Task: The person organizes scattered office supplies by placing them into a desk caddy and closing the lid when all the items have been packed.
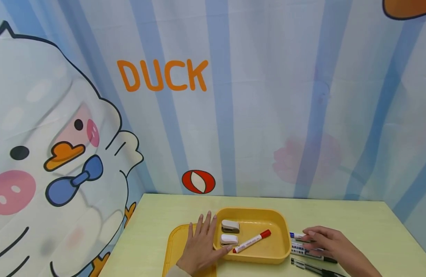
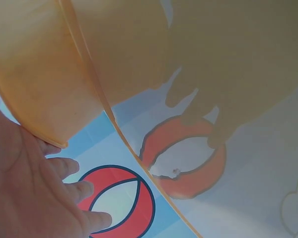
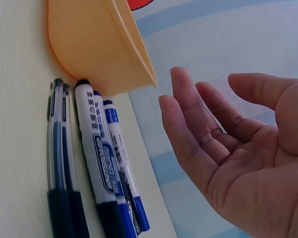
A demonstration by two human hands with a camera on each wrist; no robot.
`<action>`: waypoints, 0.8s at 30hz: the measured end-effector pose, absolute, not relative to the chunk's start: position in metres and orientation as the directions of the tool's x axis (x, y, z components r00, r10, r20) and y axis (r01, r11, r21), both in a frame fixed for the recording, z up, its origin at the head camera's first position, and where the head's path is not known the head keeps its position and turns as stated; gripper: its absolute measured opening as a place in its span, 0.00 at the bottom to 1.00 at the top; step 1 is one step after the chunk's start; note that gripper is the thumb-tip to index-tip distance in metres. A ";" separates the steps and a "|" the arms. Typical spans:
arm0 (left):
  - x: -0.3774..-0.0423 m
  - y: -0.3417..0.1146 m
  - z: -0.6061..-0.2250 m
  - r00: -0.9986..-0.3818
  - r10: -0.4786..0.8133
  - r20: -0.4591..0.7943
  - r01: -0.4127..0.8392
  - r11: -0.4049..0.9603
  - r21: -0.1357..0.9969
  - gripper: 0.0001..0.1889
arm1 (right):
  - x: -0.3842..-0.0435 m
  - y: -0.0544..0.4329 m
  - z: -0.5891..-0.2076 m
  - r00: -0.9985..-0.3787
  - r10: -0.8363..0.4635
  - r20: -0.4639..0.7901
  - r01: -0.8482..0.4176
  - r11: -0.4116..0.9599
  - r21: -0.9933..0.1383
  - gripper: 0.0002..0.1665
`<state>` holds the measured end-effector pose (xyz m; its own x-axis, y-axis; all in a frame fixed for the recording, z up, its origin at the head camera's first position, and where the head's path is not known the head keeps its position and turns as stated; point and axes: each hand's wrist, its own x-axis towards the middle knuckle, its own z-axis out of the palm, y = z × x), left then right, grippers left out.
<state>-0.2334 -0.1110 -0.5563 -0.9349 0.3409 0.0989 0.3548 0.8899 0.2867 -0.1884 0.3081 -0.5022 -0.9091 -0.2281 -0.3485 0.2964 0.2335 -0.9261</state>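
Find the black-and-white marker left of centre in the right-wrist view, lying on the table between blue-and-white markers and slim clear pens, close to the yellow tray. Judge it light, stiff and hard to damage, though smooth and probably apt to roll; best pinched across mid-barrel. Treat the pens as likely thinner and trickier. Note the right hand at lower right of the head view, fingers loosely bent and parted, holding nothing. See the left hand at lower centre, spread with straight fingers at the tray's left rim, gripping nothing. Inside the tray, two staplers and a red-and-white marker.
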 end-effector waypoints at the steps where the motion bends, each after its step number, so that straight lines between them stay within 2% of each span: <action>1: -0.233 -0.111 -0.556 -0.935 0.342 0.100 0.356 0.890 0.286 0.54 | -0.188 0.311 -0.503 -0.910 -0.223 -0.350 0.298 0.234 -0.925 0.39; 11: -0.233 -0.111 -0.555 -0.933 0.345 0.104 0.360 0.889 0.282 0.54 | -0.185 0.332 -0.509 -0.903 -0.229 -0.362 0.305 0.249 -0.919 0.38; 19: -0.233 -0.110 -0.555 -0.933 0.342 0.112 0.360 0.891 0.277 0.54 | -0.180 0.341 -0.520 -0.901 -0.091 -0.425 0.392 0.254 -0.884 0.35; 24: -0.234 -0.110 -0.556 -0.935 0.337 0.111 0.354 0.891 0.283 0.54 | -0.175 0.354 -0.528 -0.898 -0.124 -0.423 0.389 0.230 -0.892 0.35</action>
